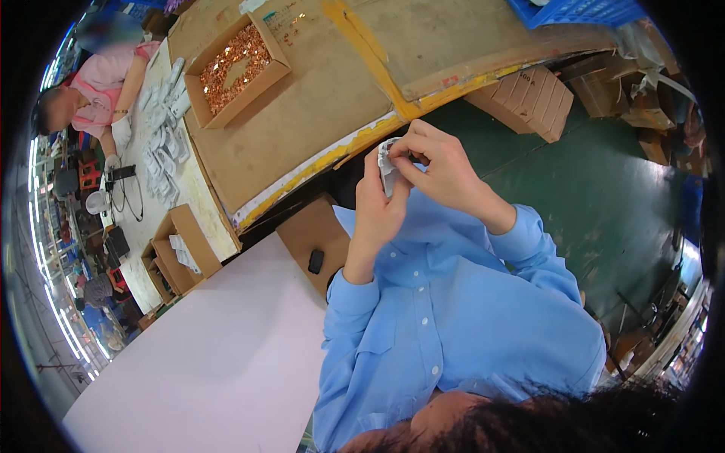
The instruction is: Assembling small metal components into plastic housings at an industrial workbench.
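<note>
Workbench: brown, striped with yellow, before a person in a blue shirt.
Carton: open at the bench's left, loaded with coppery pieces.
Right hand: fingers bent to a white part; whether they grasp anything, cannot tell.
Left hand: gripping that part.
White part: between both hands, near the bench's edge.

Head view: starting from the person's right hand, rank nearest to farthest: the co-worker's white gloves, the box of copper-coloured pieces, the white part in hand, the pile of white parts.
1. White part, at the right hand itself.
2. Box of copper-coloured pieces, upper left.
3. Pile of white parts, left beyond the box.
4. Co-worker's white gloves, far left.
</note>
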`<move>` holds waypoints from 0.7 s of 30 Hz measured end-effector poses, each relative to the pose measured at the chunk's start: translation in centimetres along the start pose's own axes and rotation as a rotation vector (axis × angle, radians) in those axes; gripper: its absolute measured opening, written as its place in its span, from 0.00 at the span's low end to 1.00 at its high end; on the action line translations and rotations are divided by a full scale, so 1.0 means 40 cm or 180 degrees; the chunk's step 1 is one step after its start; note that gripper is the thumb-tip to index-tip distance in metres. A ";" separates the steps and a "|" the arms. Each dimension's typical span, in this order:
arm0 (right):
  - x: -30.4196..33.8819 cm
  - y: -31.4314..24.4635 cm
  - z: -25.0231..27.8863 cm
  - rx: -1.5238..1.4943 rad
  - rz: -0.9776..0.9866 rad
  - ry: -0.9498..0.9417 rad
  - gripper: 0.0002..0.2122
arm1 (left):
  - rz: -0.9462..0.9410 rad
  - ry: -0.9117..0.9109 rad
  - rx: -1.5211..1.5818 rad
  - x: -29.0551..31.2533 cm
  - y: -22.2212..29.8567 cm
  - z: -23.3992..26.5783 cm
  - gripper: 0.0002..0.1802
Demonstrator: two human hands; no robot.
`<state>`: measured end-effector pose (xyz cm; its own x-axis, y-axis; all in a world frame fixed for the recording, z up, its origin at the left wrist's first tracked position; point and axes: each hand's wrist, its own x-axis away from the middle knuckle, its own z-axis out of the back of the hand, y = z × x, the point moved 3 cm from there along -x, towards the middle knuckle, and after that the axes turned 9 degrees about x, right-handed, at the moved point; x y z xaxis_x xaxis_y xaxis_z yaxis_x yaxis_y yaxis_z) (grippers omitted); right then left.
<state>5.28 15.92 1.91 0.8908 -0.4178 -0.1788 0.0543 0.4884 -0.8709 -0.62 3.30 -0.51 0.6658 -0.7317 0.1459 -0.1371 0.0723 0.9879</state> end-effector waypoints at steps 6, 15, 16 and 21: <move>-0.004 -0.010 0.011 0.0211 -0.0220 -0.0063 0.06 | 0.0020 0.0021 -0.0179 0.007 0.001 0.001 0.22; -0.010 0.015 0.000 -0.0025 -0.0575 -0.0332 0.11 | 0.0114 0.0084 0.0483 0.023 -0.013 0.017 0.14; -0.007 0.015 -0.006 -0.0055 -0.0530 -0.0380 0.11 | 0.0208 0.0112 0.0624 0.024 -0.015 0.021 0.13; 0.011 0.007 -0.035 0.0010 -0.0417 -0.0242 0.09 | 0.0402 0.0296 0.0841 0.026 -0.029 0.026 0.13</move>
<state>5.07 14.80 0.96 0.9076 -0.4190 -0.0282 0.1738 0.4359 -0.8831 -0.54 1.75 -1.57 0.6940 -0.6621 0.2829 -0.4009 -0.0290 0.9156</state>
